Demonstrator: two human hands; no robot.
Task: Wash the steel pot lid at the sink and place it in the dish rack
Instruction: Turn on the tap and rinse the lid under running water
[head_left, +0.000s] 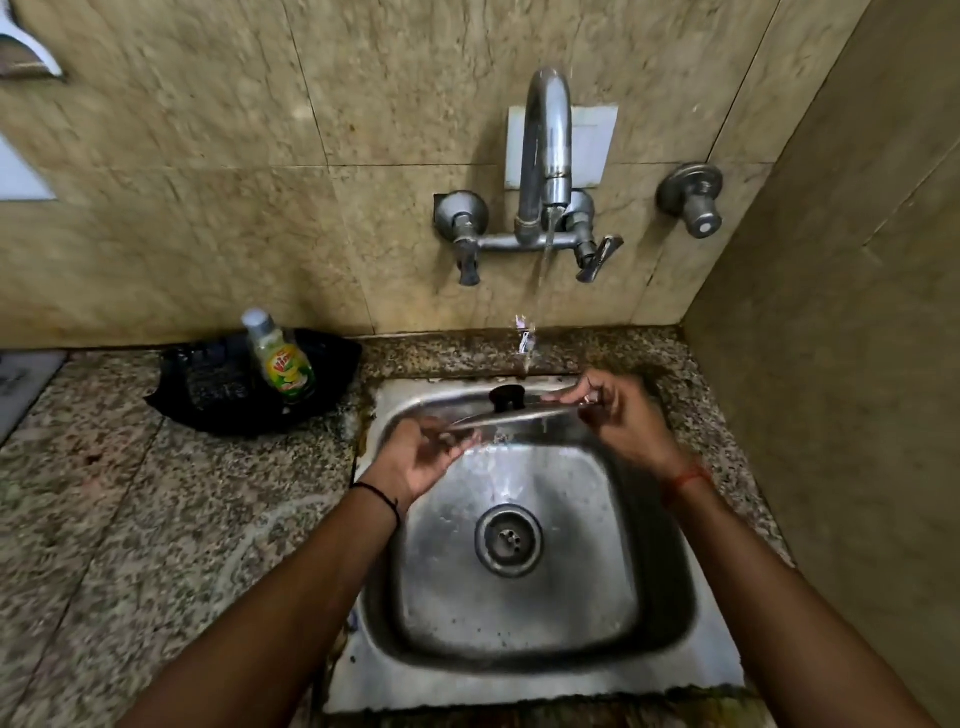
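You hold the steel lid over the sink under running water.

Your left hand (421, 457) pinches the near-left rim of the steel pot lid (514, 415) and your right hand (621, 415) pinches its right rim; the lid hangs almost edge-on above the sink (519, 597), black knob (506, 397) up. Beyond, the tap (545, 156) streams onto it; a soap bottle (280, 358) leans in a black tray (218, 389) to the left.
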